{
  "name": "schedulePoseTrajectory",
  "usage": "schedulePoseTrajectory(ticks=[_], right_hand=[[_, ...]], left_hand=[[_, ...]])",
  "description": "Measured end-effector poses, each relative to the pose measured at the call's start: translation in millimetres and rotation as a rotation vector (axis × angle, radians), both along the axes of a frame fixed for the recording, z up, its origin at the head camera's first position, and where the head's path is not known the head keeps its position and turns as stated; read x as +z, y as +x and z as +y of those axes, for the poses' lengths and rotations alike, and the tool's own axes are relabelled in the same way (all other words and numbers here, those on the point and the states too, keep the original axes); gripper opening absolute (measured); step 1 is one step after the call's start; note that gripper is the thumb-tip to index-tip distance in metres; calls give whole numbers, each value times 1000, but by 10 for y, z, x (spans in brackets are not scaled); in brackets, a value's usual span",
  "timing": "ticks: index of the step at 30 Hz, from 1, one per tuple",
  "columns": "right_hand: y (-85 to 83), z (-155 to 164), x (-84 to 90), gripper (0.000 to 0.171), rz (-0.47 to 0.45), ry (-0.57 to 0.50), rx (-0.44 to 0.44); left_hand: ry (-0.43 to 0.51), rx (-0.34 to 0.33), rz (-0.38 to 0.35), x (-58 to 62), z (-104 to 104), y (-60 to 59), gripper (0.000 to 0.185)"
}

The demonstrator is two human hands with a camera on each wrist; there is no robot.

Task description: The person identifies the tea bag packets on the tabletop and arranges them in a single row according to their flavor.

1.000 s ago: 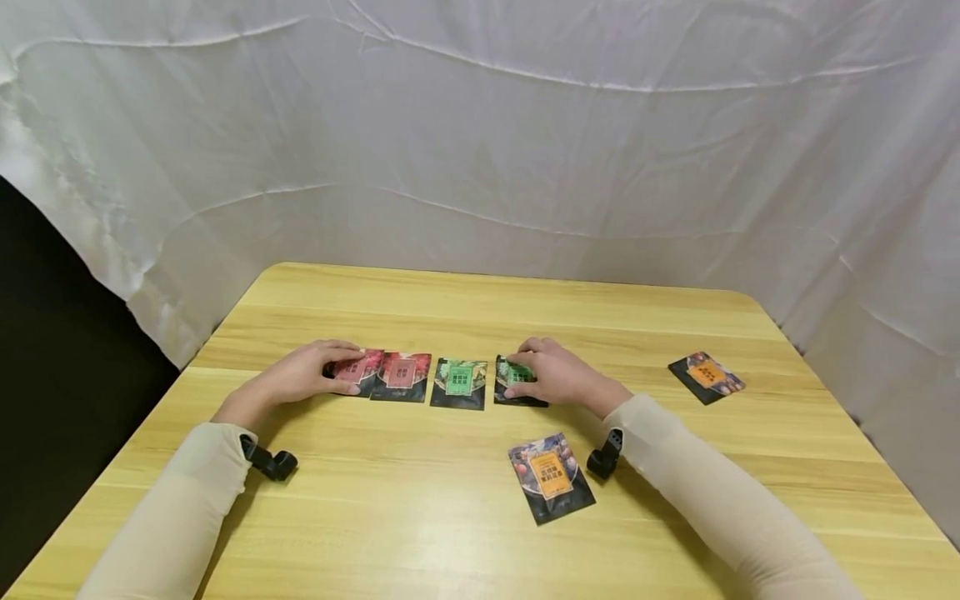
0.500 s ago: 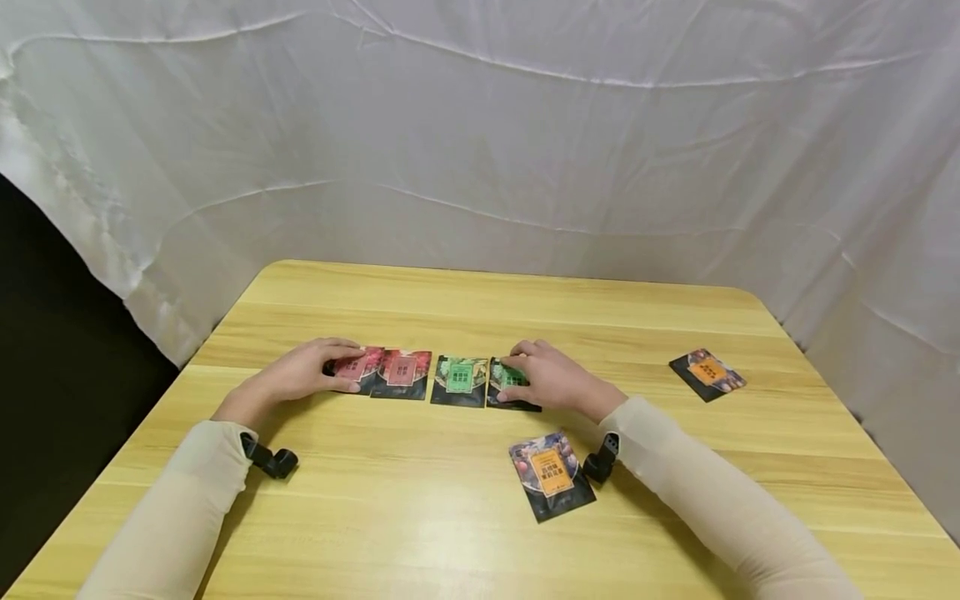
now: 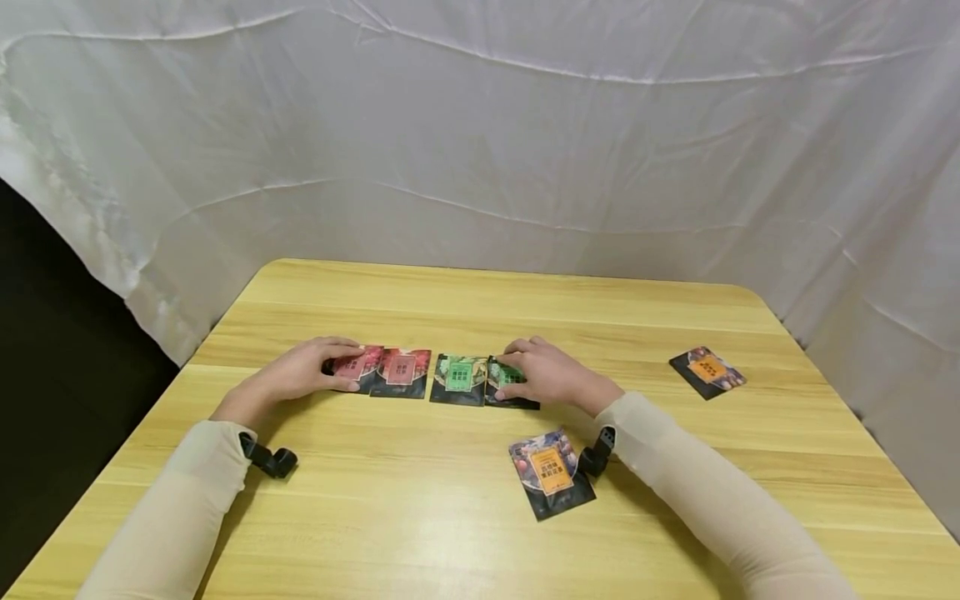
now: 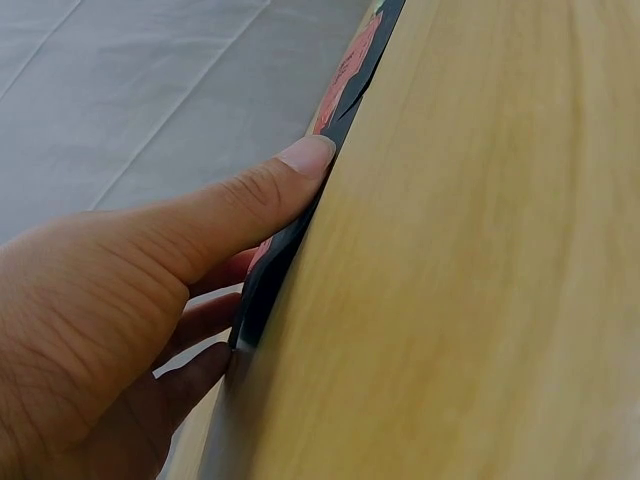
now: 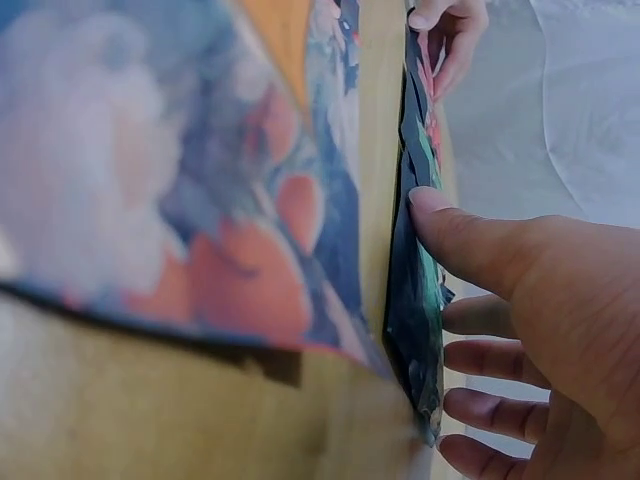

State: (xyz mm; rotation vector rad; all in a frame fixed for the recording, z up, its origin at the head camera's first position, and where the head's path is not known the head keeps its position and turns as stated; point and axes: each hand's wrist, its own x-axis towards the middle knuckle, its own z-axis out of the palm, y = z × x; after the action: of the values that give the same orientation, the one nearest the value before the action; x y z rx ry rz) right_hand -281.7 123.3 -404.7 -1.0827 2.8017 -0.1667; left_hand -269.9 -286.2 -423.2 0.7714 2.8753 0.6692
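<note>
Flat black tea sachets with coloured labels lie in a row in the head view. My left hand [image 3: 300,371] rests on the leftmost red-labelled sachet [image 3: 367,364], its thumb [image 4: 305,158] on the lower edge. Beside that lies a second red-labelled sachet [image 3: 401,371], their edges meeting. A green-labelled sachet [image 3: 457,381] comes after a narrow gap. At the row's right end my right hand [image 3: 555,375] touches another green-labelled sachet [image 5: 415,290], thumb near its lower edge and fingers spread along the far side. Part of that sachet is hidden beneath the hand.
An orange-labelled sachet [image 3: 553,479] lies in front of the row, close to the right wrist's camera. Another orange-labelled sachet [image 3: 707,372] lies askew on the right of the wooden table [image 3: 360,517]. A pale curtain [image 3: 480,150] hangs behind.
My right hand has slid the right-hand green-labelled sachet a little left, up against the other green one. My left hand has stayed on the leftmost sachet.
</note>
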Motion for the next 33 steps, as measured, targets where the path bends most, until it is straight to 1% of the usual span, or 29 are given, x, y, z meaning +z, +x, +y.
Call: schedulePoseTrajectory(ticks=[3,8,15,19,25,30,33], right_hand=[[-9,6,12,71,-5,-4,10],[-11,28,22,71,-14,-27,7],[18,107,85,69,-2,-117,-23],[60,187,139,65,-16,-165,-40],[151,359,171,64,-45,-207,-47],[295,507,173,68,-95,-241,-32],[397,587,168,66,-121,-263,-12]], left_hand=[[1,7,-13,4,-6,-4,71],[-9,5,-10,-2,-6,-11,73],[-7,10,-16,3,-6,-2,73],[0,9,-21,19,-3,11,71],[9,-1,-9,13,-2,16,69],[9,-6,-2,10,0,12,69],[10,-3,-5,13,3,2,69]])
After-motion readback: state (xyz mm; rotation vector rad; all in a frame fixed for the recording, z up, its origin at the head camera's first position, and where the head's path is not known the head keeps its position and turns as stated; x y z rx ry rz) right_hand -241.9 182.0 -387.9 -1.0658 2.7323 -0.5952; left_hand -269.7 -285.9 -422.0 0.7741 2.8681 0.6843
